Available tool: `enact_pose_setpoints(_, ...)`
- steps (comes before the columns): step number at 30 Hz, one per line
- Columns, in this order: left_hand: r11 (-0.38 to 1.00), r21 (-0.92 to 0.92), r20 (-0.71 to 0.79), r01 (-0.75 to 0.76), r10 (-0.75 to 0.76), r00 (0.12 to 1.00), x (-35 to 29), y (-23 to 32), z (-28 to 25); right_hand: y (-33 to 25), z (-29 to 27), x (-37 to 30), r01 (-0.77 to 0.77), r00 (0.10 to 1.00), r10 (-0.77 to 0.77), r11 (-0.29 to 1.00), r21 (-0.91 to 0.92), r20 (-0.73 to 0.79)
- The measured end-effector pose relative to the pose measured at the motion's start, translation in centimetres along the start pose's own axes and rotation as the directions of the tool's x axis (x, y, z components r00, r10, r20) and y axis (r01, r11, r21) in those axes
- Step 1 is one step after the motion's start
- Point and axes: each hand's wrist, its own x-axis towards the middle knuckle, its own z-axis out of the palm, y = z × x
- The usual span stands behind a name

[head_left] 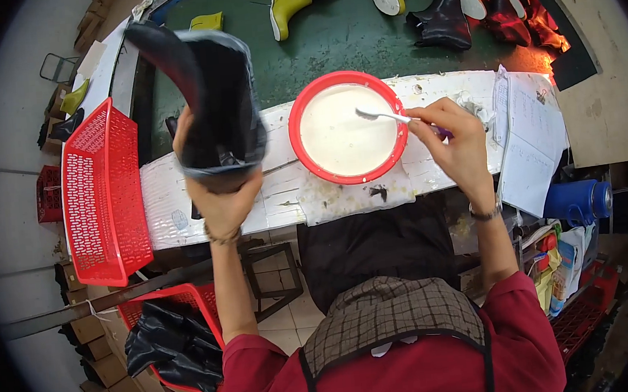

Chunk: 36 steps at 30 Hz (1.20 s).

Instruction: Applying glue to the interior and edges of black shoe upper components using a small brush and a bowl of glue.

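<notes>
My left hand point(225, 210) grips a black boot point(235, 106) from below, its fingers wrapped round it. The boot is held up at the left of the bench and is slightly blurred. In my right hand point(457, 146) is a toothbrush point(394, 117) with a white neck and purple handle, pinched between thumb and fingers. Its bristled end reaches over a red bowl point(297, 134) of white liquid point(339, 138). Whether the bristles touch the liquid I cannot tell. Under the bowl's near side lies a stained pale cloth point(337, 203).
Across the bench, a green surface point(258, 66) carries several black boots point(442, 20) and yellow boots point(286, 8), some under a red glow at right. A red basket point(98, 200) stands at left; another red basket point(207, 299) holds black pieces. Papers point(529, 140) and a blue flask point(572, 202) are right.
</notes>
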Motion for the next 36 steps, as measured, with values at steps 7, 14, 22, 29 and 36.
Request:
enact_pose_setpoints(7,0.44,-0.821,0.319,0.365,-0.177,0.931,-5.4,-2.4,-6.2,4.0,0.6,-0.2,0.093,0.995,-0.076,0.956,-0.277,0.069)
enact_pose_setpoints(14,0.119,-0.809,0.575,0.575,-0.038,0.817,-4.5,-1.1,-6.5,3.0,0.4,0.2,0.239,0.971,-0.215,0.884,-0.401,0.104)
enact_pose_setpoints(22,0.056,-0.8,0.599,0.598,0.015,0.8,-6.0,-0.4,-6.1,4.2,-0.8,-0.4,-0.014,0.996,0.032,0.974,-0.227,0.078)
enact_pose_setpoints(29,-0.01,-0.761,0.647,0.648,0.052,0.761,-6.1,-0.7,-5.3,-1.0,-0.3,3.9,0.244,0.969,-0.243,0.92,0.305,-0.043)
enact_pose_setpoints(36,-0.058,-0.749,0.655,0.66,0.088,0.75,-6.8,-1.0,-6.5,-0.6,-0.1,5.1,0.439,0.885,-0.459,0.878,0.19,0.076)
